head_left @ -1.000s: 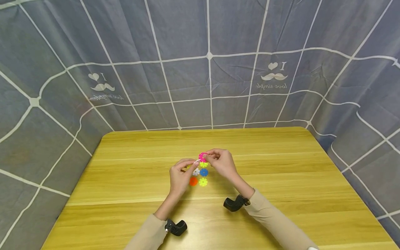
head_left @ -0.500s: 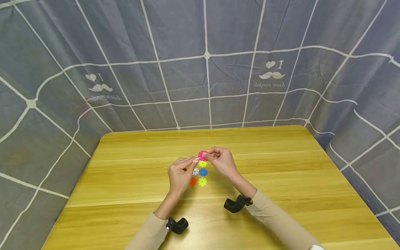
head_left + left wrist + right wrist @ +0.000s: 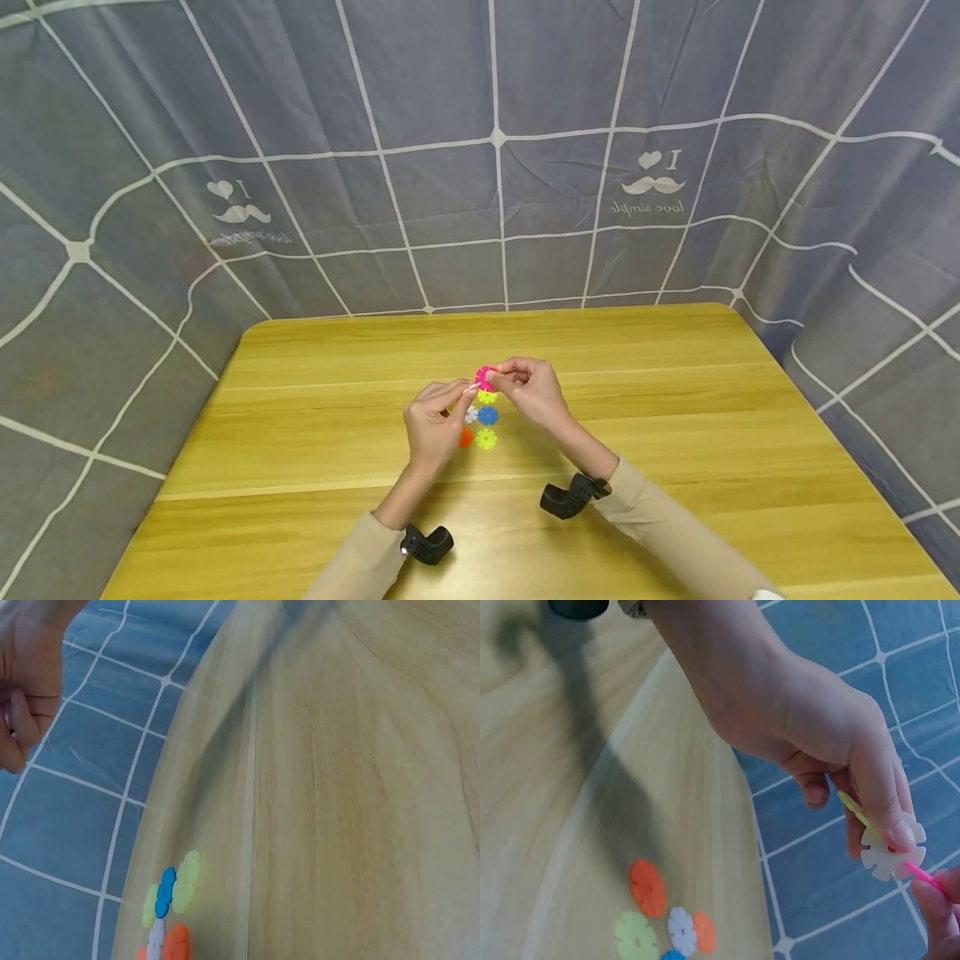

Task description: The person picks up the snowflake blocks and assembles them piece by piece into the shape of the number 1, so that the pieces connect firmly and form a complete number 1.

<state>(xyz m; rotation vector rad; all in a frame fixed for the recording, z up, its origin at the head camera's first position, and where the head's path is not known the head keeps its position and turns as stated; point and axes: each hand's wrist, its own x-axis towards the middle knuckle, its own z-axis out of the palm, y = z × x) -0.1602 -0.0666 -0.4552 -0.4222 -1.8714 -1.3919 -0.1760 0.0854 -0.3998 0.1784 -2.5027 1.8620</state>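
The left hand [image 3: 433, 427] has its grip pinched on a white disc [image 3: 880, 860], and the right hand [image 3: 537, 395] pinches a pink disc [image 3: 483, 379], edge meeting edge above the bench [image 3: 300, 450]. Below, blue [image 3: 488, 415], orange [image 3: 467, 437] and lime discs [image 3: 486, 439] lie close together.

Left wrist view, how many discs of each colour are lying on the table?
Yellow-green discs: 2
Orange discs: 2, partly cut off by the frame edge
Blue disc: 1
White disc: 1
Total: 6
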